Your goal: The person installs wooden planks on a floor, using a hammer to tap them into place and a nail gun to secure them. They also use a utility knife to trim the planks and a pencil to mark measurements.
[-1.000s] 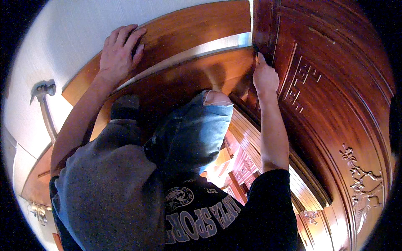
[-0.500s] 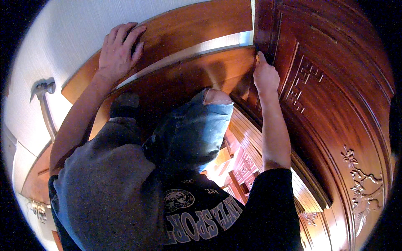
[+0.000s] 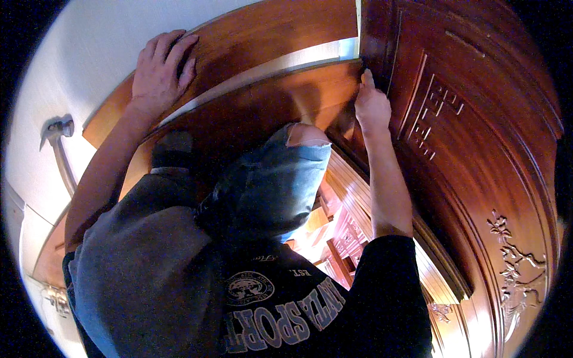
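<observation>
Two long reddish-brown wooden boards lie side by side with a pale gap between them: a far board (image 3: pixel 274 33) and a near board (image 3: pixel 262 98). My left hand (image 3: pixel 161 71) rests on the far board toward its left end, palm down, fingers spread. At the right end of the near board, beside a dark carved wooden panel (image 3: pixel 465 119), is my right hand (image 3: pixel 373 107). One finger points up along the board's corner and the others are curled. What lies within those curled fingers is hidden.
A claw hammer (image 3: pixel 62 152) lies on a pale surface (image 3: pixel 95 71) at the left, beyond my left forearm. My bent knee (image 3: pixel 307 136) in torn jeans is over the near board. Light slatted wood (image 3: pixel 358 185) runs below my right arm. Raised carvings (image 3: pixel 513 268) stand out at the lower right.
The whole view has shifted slightly. Both hands keep their places at the boards, with almost no change in their fingers.
</observation>
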### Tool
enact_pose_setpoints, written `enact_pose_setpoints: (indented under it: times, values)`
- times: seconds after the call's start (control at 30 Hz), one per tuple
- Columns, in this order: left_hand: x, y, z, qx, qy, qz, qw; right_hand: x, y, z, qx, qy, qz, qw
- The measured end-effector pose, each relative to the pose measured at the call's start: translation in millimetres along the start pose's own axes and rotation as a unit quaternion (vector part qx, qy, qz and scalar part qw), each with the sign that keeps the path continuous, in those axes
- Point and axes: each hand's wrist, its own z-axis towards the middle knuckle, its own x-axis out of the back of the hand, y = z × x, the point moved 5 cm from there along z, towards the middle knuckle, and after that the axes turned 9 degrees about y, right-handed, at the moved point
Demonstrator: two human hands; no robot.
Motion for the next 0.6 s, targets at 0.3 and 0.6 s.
enact_pose_setpoints:
  times: [0.3,0.6]
  values:
    - [-4,-2,-4,-0.003,0.000,0.007,1.000,-15,-6,-12,-0.033,0.010,-0.024,0.999]
    - [-4,2,-4,0.001,-0.005,0.010,1.000,8,-3,-15,-0.093,-0.088,-0.024,0.991]
